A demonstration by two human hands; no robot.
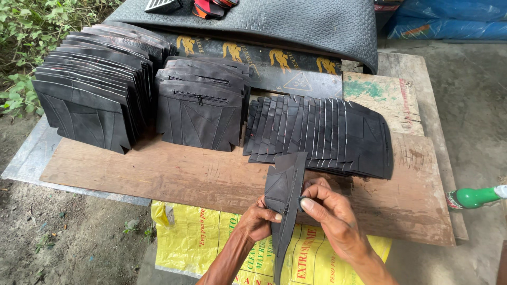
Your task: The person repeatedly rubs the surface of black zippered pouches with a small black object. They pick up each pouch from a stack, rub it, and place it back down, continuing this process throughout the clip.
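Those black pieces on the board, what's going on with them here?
A person holds one black cut piece upright over a wooden board, pinching it between the left hand and the right hand. Behind it lie three lots of similar pieces: a tall stack at left, a zippered stack in the middle, and a fanned row at right.

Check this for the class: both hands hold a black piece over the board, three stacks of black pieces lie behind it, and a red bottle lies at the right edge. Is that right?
One detail is wrong. The bottle is green, not red, as the head view shows. The rest stands: the left hand and right hand hold a black piece over the board, with three stacks behind.
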